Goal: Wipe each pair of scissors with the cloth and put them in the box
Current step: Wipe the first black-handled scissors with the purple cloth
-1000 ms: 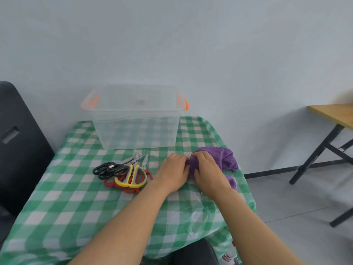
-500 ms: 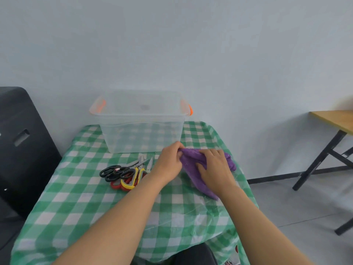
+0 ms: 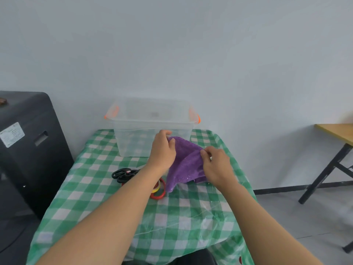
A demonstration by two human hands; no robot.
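Both my hands hold a purple cloth point(image 3: 186, 165) spread above the table. My left hand point(image 3: 162, 150) pinches its upper left corner and my right hand point(image 3: 216, 165) pinches its right edge. A clear plastic box point(image 3: 152, 129) with orange handles stands at the table's far side, just behind the cloth. Black-handled scissors point(image 3: 123, 174) lie left of my left forearm. Red-handled scissors point(image 3: 159, 192) and yellow-handled scissors point(image 3: 156, 187) lie under that forearm, only their handle loops showing.
The table wears a green and white checked cover point(image 3: 181, 217) under clear plastic. A black case point(image 3: 28, 150) stands close to the table's left side. A wooden table with black legs point(image 3: 338, 148) is at the far right, with grey floor between.
The cloth has gone from a bunched heap on the table to lifted and spread between my hands. My left forearm now covers most of the scissors pile.
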